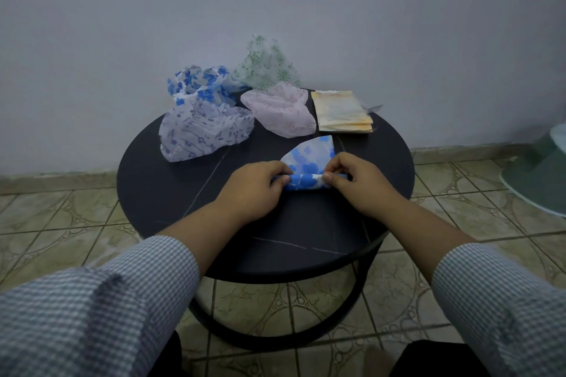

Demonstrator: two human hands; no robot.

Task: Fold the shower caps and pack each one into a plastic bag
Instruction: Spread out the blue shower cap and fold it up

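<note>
Counter (171,193): round, dark top with thin pale veins, on a black ring frame over patterned floor tiles.
Blue-flower cap (309,162): at the centre of the counter, near end rolled into a tight tube, far end fanned flat toward 12 o'clock.
Left hand (254,190): at the tube's 9 o'clock end, grip closed on the blue-flower cap, fingers curled over the roll.
Right hand (358,180): at the tube's 3 o'clock end, grip closed on the same roll, thumb and fingertips pinching it.
Music-note cap (202,131): unfolded and puffy, at 10 o'clock on the counter.
Blue-print cap (199,82): crumpled, at 11 o'clock, just behind the music-note cap and touching it.
Green-print cap (266,67): standing in a peak at 12 o'clock, against the wall.
Pink cap (281,110): loosely flattened, between 12 and 1 o'clock, just beside the far tip of the blue-flower cap.
Yellowish stack (343,112): at 1 o'clock, flat, possibly plastic bags; too hazy to be sure.
Sleeves (107,300): blue-and-white checked, pushed up to mid-forearm on both arms.
Pale green object (542,168): on the floor at 3 o'clock, cut off by the frame edge.
</note>
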